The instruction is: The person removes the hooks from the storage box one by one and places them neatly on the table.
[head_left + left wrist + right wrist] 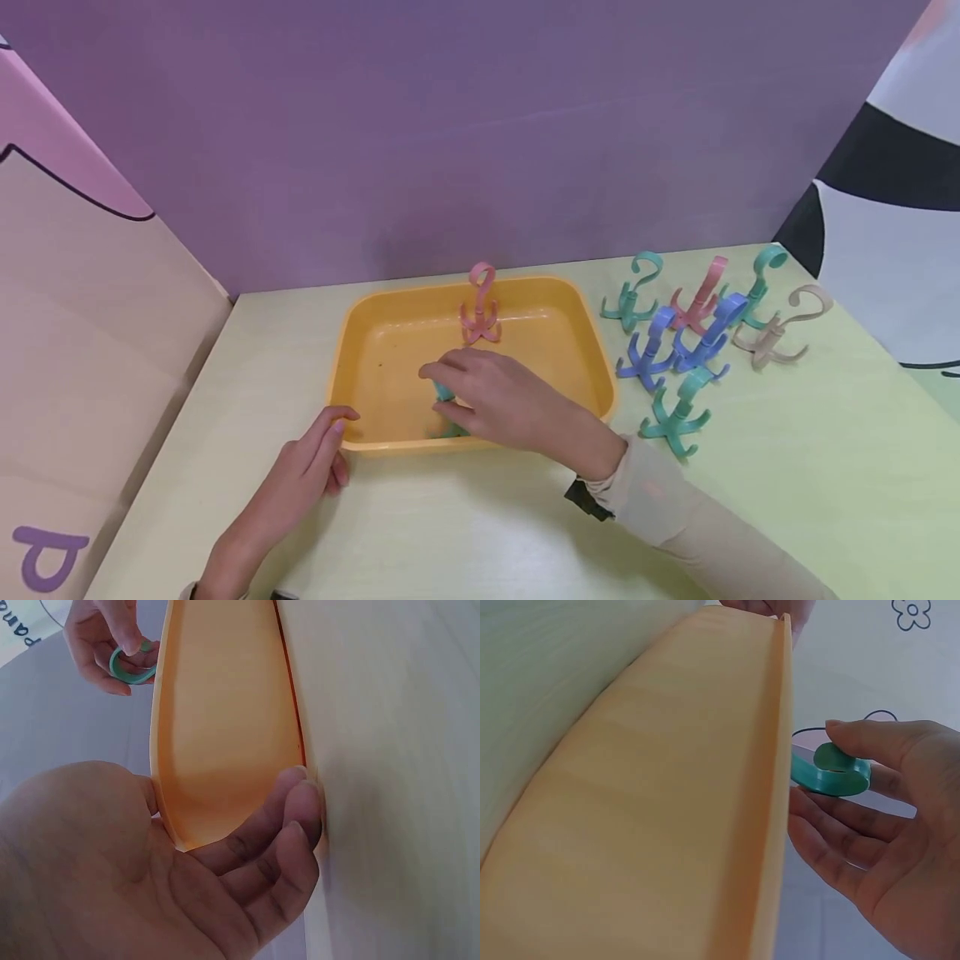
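An orange-yellow tray sits on the pale table. At its near left corner my left hand grips the rim, thumb over the edge and fingers curled against the outer wall. My right hand reaches over the near side and holds a green multi-prong hook by its curved top, between thumb and fingers. The prongs of that hook are low inside the tray, partly hidden by the hand and near rim. A pink hook of the same kind stands upright by the tray's far wall.
Right of the tray stand several more hooks: green hooks, blue hooks, a pink hook and a beige hook. A purple panel rises behind the table, with printed panels at both sides.
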Action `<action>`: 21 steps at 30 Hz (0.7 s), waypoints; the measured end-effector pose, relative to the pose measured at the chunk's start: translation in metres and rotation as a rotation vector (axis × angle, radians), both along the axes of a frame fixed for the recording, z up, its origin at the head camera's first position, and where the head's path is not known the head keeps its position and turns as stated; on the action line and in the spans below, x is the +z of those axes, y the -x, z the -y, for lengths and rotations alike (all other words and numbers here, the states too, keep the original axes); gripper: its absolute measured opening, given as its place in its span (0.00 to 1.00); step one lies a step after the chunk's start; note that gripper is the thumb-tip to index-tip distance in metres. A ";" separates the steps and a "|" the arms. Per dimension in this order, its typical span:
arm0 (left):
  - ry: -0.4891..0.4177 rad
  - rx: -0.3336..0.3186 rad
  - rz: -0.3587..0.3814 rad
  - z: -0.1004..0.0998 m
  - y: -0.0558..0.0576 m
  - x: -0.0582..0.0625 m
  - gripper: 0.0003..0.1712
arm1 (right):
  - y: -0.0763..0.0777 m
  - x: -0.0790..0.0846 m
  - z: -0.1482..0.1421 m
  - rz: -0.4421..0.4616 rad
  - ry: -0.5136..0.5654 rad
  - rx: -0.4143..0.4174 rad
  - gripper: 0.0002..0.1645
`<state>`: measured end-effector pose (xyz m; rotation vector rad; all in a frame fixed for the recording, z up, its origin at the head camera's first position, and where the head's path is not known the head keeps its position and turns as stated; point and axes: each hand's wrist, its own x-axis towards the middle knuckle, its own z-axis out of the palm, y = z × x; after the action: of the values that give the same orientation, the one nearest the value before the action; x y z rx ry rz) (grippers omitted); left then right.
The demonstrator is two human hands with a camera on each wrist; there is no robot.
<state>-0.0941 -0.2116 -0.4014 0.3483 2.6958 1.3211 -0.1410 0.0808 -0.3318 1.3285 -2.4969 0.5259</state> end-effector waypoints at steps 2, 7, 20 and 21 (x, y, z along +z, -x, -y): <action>0.009 -0.005 -0.013 0.000 0.000 0.000 0.16 | 0.000 0.000 0.000 0.007 0.002 0.000 0.22; 0.019 -0.006 -0.022 0.001 0.000 -0.002 0.16 | 0.000 0.001 0.001 0.015 0.001 0.000 0.22; 0.022 0.014 -0.004 0.000 -0.001 -0.001 0.15 | 0.000 -0.001 0.000 0.021 0.002 -0.007 0.21; 0.020 0.010 -0.006 -0.001 0.000 0.000 0.15 | 0.000 -0.001 0.000 0.022 0.003 -0.010 0.21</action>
<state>-0.0939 -0.2110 -0.4018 0.3374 2.7172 1.2963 -0.1415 0.0810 -0.3332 1.3148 -2.5185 0.5453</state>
